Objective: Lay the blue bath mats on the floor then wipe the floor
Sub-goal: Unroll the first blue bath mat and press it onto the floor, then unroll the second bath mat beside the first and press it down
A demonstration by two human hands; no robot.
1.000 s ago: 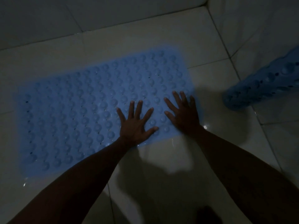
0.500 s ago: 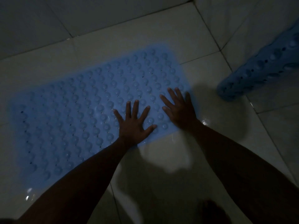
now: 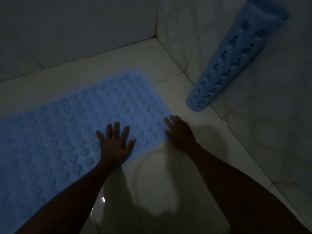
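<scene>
We press our left hand (image 3: 114,146), fingers spread, flat on the blue bath mat (image 3: 70,132) lying on the tiled floor (image 3: 168,174). Our right hand (image 3: 179,132), also splayed and gripping nothing, rests at the mat's corner (edge contact unclear in dim light). A second mat (image 3: 236,61) leans rolled against the wall (image 3: 270,115).

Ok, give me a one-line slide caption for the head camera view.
Both hands, left and right, press a blue bath mat flat on the tiled floor; a second mat leans rolled against the wall.
</scene>
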